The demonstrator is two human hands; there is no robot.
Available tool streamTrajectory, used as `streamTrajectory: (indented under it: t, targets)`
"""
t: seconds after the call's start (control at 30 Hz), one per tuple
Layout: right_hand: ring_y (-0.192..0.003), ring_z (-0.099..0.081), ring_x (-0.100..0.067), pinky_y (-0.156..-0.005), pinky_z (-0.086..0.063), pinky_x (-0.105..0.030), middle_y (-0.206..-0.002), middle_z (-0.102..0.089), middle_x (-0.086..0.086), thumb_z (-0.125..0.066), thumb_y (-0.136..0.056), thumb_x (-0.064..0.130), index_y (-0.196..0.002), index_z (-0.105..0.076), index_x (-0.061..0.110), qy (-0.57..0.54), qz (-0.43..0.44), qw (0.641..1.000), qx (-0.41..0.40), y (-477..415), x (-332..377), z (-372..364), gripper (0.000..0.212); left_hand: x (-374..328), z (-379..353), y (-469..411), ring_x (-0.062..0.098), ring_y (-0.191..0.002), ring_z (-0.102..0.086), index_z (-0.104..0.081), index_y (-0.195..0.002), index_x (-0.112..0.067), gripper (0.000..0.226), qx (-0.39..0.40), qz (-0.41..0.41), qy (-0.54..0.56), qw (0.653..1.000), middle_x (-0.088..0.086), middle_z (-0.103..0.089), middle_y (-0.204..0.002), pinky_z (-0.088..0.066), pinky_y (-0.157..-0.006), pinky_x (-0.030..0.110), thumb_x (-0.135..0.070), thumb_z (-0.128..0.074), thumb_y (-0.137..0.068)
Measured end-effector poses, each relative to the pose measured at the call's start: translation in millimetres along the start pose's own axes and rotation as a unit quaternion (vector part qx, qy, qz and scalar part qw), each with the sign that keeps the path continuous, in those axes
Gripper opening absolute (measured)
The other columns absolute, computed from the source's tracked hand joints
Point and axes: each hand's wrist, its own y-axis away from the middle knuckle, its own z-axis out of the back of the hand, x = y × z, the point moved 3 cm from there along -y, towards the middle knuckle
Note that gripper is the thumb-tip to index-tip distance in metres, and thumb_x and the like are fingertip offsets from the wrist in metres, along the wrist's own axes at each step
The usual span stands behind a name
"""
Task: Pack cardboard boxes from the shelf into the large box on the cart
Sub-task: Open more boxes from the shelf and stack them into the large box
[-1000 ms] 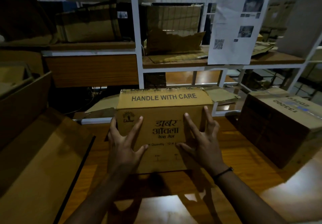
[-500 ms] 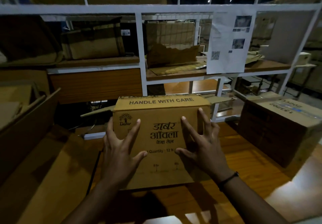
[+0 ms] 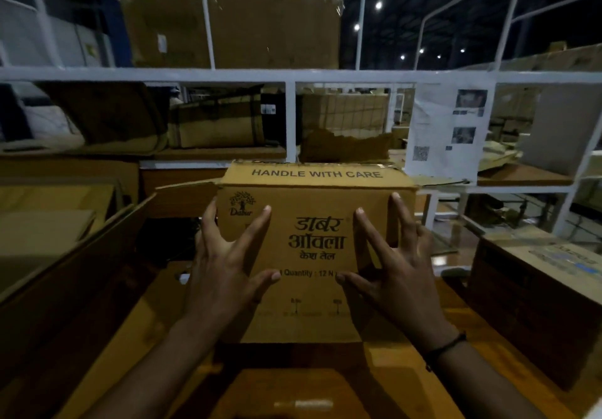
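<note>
A brown cardboard box (image 3: 312, 190) printed "HANDLE WITH CARE" stands in front of me over the wooden surface (image 3: 423, 386). My left hand (image 3: 224, 272) and my right hand (image 3: 397, 275) press flat on its front face, fingers spread, thumbs near the "Quantity" line. Its face tapers downward with a dark shadow under it. The large open box (image 3: 81, 288) is at my left, its brown wall slanting toward me.
A white metal shelf frame (image 3: 290, 118) stands behind, holding worn cartons and torn cardboard. A big carton (image 3: 260, 27) sits on its top level. A printed sheet (image 3: 446, 132) hangs at the right. Another sealed carton (image 3: 537, 304) stands at my right.
The box sits higher against the shelf rail and the right carton than before, with both hands still on its face. My view has tilted up, showing the shelf's top level.
</note>
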Motion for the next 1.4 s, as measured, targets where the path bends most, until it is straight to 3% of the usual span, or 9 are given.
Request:
streamTrajectory:
  t: [0.37, 0.53, 0.7, 0.93, 1.4]
  targets:
    - [-0.140, -0.021, -0.053, -0.098, -0.046, -0.062, -0.172, 0.004, -0.007, -0.081, -0.065, 0.068, -0.159, -0.030, 0.043, -0.048, 0.043, 0.996, -0.070, -75, 19, 43, 0.110, -41, 87, -54, 0.039, -0.153, -0.008, -0.022, -0.152, -0.064, 0.114, -0.056, -0.008, -0.070, 0.996, 0.005, 0.011, -0.167, -0.039, -0.108, 0.064, -0.049, -0.092, -0.063]
    - [-0.139, -0.022, -0.053, -0.100, -0.040, -0.056, -0.171, -0.002, -0.011, -0.076, -0.066, 0.068, -0.158, -0.036, 0.035, -0.093, 0.054, 0.989, -0.106, -99, 35, 55, 0.106, -45, 124, -77, 0.036, -0.154, -0.007, -0.019, -0.152, -0.065, 0.116, -0.060, -0.018, -0.089, 0.994, 0.002, 0.011, -0.167, -0.037, -0.113, 0.062, -0.049, -0.092, -0.063]
    - [-0.137, -0.024, -0.054, -0.100, -0.042, -0.060, -0.170, -0.006, -0.012, -0.081, -0.068, 0.065, -0.157, -0.039, 0.032, -0.097, 0.062, 0.983, -0.143, -129, 69, 68, 0.104, -32, 167, -104, 0.037, -0.153, -0.010, -0.021, -0.153, -0.062, 0.116, -0.076, -0.024, -0.108, 0.991, 0.006, 0.007, -0.168, -0.034, -0.114, 0.061, -0.050, -0.092, -0.062]
    - [-0.134, -0.026, -0.050, -0.099, -0.041, -0.056, -0.170, -0.006, -0.014, -0.071, -0.070, 0.073, -0.157, -0.037, 0.032, -0.095, 0.069, 0.979, -0.168, -167, 147, 68, 0.102, 16, 242, -129, 0.038, -0.153, -0.013, -0.023, -0.152, -0.062, 0.115, -0.096, -0.043, -0.126, 0.987, 0.006, 0.002, -0.168, -0.037, -0.111, 0.067, -0.052, -0.091, -0.059]
    - [-0.134, -0.027, -0.046, -0.100, -0.044, -0.056, -0.169, -0.004, -0.010, -0.064, -0.071, 0.076, -0.157, -0.034, 0.035, -0.119, 0.052, 0.978, -0.160, -157, 374, 24, 0.099, 191, 389, -95, 0.041, -0.153, -0.013, -0.027, -0.152, -0.060, 0.114, -0.095, -0.048, -0.139, 0.984, 0.007, 0.003, -0.169, -0.039, -0.110, 0.067, -0.049, -0.092, -0.059]
